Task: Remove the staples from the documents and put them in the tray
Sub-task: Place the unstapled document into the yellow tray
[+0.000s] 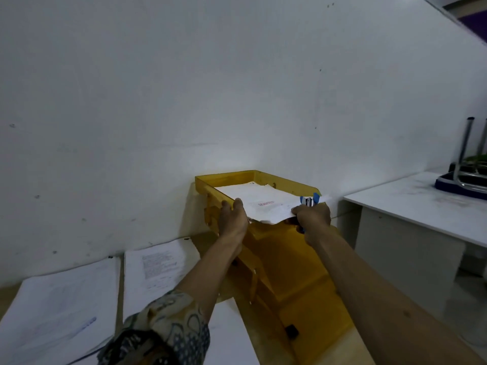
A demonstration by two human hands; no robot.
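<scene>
Wall (184, 88), papers (263, 204) in tray (287, 184), touching right grip (313, 216)

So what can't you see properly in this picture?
Head view:
Red stamp: too blurred to read.
Staple remover: mostly hidden by the right hand.
Yellow tray: lower shelves covered by both arms.
Loose documents: print too small, left one cut by the edge.
</scene>
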